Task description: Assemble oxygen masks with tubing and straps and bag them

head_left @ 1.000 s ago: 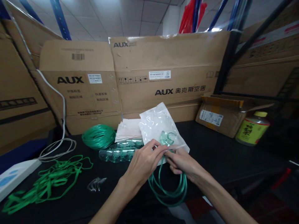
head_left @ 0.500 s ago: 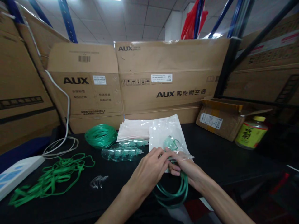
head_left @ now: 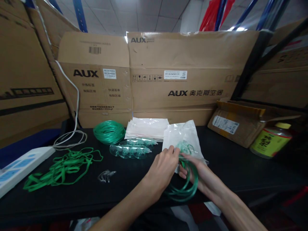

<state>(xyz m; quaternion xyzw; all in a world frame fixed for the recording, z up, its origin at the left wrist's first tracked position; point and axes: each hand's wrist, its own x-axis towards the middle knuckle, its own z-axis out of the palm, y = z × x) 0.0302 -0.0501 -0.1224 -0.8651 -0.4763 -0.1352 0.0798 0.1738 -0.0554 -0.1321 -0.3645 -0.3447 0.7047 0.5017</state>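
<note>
A white-backed clear pouch [head_left: 176,133] lies before me with a green translucent mask [head_left: 184,146] inside it. My left hand [head_left: 163,168] is closed at the pouch's near end, fingertips bunched by the mask; exactly what they pinch is hidden. From the right, my right hand [head_left: 198,170] grips a looped coil of green tubing [head_left: 183,194], which hangs at the table's front edge. Part of the pouch lies over that hand's fingers. Nested clear-green masks [head_left: 130,151] lie left of my hands, in front of a stack of white pouches [head_left: 147,127].
Further left are a green tubing coil [head_left: 109,132], tangled green elastic straps [head_left: 64,168], small clear bent pieces [head_left: 106,175] and a white power strip [head_left: 24,168]. An opened carton [head_left: 237,123] and a yellow-labelled jar [head_left: 270,141] stand right. Large cardboard panels [head_left: 149,93] wall the back.
The view has shifted, so the scene sits further right in the picture. The tubing loops have come up in my right hand, closer to the pouch's near end. Both hands stay together there.
</note>
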